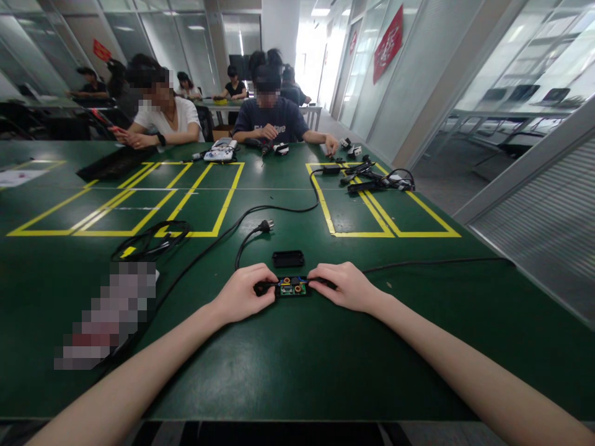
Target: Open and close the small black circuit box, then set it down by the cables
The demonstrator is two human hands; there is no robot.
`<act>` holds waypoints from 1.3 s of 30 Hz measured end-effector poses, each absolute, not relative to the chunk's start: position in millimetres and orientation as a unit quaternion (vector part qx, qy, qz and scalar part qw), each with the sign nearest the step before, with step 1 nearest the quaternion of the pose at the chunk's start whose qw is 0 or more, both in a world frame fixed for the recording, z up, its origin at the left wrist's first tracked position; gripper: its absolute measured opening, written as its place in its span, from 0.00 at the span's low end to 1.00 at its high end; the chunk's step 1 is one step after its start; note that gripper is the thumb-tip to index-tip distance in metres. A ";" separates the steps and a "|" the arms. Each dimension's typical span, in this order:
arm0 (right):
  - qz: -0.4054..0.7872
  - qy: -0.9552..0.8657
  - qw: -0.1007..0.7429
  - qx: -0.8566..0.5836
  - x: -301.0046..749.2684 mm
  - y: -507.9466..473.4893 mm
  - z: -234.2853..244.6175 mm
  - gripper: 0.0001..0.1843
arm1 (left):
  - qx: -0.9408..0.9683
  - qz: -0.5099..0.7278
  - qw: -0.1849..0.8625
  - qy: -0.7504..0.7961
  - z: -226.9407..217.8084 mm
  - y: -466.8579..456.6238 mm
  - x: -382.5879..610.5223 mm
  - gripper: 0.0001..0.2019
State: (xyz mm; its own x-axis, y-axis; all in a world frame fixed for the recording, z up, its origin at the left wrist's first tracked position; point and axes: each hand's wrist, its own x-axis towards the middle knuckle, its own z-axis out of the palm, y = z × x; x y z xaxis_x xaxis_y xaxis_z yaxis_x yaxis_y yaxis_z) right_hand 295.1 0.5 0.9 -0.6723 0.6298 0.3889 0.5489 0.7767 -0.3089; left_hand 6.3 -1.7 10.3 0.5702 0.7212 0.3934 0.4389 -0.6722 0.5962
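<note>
A small green circuit board (292, 288) with copper coils sits in an open black case on the table, between my two hands. My left hand (248, 291) is closed on the black power cord (264, 285) at the case's left end. At the opposite end, my right hand (344, 286) pinches another black cable (325, 282). Just behind lies a black case cover (288, 258), its hollow side up. The left cord curves back to a plug (266, 226) lying on the table.
Yellow tape outlines (362, 234) mark the green table (297, 378). A coiled black cable (153, 241) and a blurred-out object (111, 316) lie at left. Black adapters and cables (365, 176) are piled far right. Two people sit opposite, near a power drill (264, 147).
</note>
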 end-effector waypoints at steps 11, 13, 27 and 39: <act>0.113 -0.910 0.280 -0.285 293.1 0.1 0.9 0.07 | 0.865 0.300 0.224 0.334 8.8 -1.3 3.3 0.05; 0.124 -0.910 0.278 -0.280 293.5 -0.1 1.8 0.06 | 0.868 0.302 0.216 0.329 8.6 -1.4 2.9 0.05; 0.121 -0.920 0.274 -0.254 295.0 3.0 0.9 0.07 | 0.880 0.289 0.193 0.323 9.5 -0.1 2.3 0.06; 0.153 -0.913 0.270 -0.264 292.9 0.8 7.0 0.07 | 0.879 0.300 0.141 0.343 12.5 -4.7 9.9 0.07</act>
